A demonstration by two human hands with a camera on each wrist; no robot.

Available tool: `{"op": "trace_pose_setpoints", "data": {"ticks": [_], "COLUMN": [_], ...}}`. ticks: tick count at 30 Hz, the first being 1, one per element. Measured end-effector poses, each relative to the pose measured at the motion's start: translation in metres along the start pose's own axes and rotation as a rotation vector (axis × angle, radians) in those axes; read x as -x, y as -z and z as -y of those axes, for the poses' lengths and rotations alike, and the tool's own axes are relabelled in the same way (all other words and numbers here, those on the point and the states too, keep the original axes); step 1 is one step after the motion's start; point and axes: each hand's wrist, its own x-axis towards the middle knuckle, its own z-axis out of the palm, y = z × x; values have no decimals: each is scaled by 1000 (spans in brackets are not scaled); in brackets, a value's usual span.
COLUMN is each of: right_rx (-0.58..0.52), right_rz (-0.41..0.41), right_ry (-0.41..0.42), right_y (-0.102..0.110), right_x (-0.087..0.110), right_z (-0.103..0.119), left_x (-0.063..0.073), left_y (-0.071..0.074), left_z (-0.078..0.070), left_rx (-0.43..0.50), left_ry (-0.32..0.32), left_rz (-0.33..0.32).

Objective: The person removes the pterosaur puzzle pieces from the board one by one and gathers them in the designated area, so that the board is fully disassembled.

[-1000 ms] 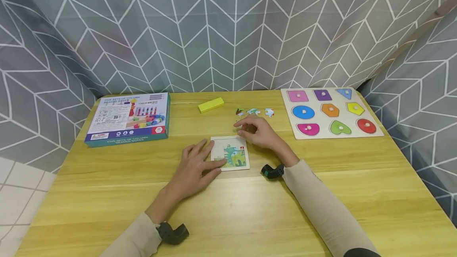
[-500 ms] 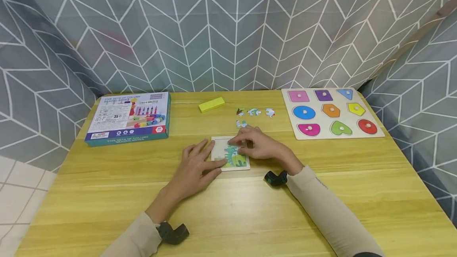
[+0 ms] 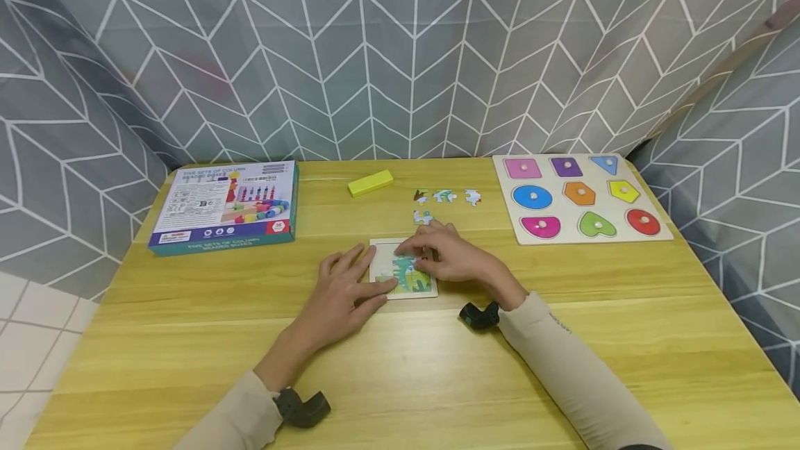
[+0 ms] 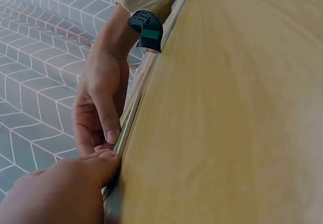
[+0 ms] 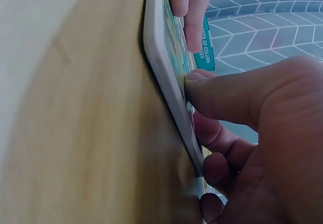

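A small square jigsaw puzzle board [image 3: 382, 250] lies on the table before me, its tray partly filled with pieces picturing a teal dinosaur. My left hand [image 3: 337, 297] rests at the board's left side, fingers extended, with a fingertip on the lower pieces. Over the upper right of the board, my right hand [image 3: 453, 255] has thumb and fingers curled down to pinch a puzzle piece, which they mostly hide. In the right wrist view the thumb [image 5: 222, 95] presses on the board's face. Loose puzzle pieces [image 3: 445, 196] lie just beyond, one of them [image 3: 422, 217] close to my right knuckles.
A boxed beads set [image 3: 225, 207] lies at the back left. A yellow block [image 3: 370, 183] is at the back middle. To the back right lies a knobbed shape board [image 3: 555, 230] with coloured pieces. A patterned grey curtain [image 3: 387, 54] hangs behind the wooden table [image 3: 400, 380].
My right hand has moved down and left from beside the loose pieces onto the board, uncovering one loose piece. Its fingers have since shifted slightly left. My left hand has stayed put.
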Motion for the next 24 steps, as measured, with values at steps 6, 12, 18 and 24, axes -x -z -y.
{"op": "trace_pose_setpoints", "data": {"ticks": [6, 12, 18, 24], "right_rx": [-2, -47, -103, -124], "right_rz": [-6, -4, -9, -35], "right_ry": [13, -10, -36, -64], "right_y": [0, 0, -1, -4], "right_x": [-1, 0, -2, -3], "right_z": [0, -2, -2, -1], "left_x": [0, -1, -2, -1], "left_y": [0, 0, 1, 0], "left_z": [-1, -1, -1, -1], "left_rx": [8, 8, 12, 14], "left_ry": [10, 10, 13, 19], "left_rz": [2, 10, 10, 15]}}
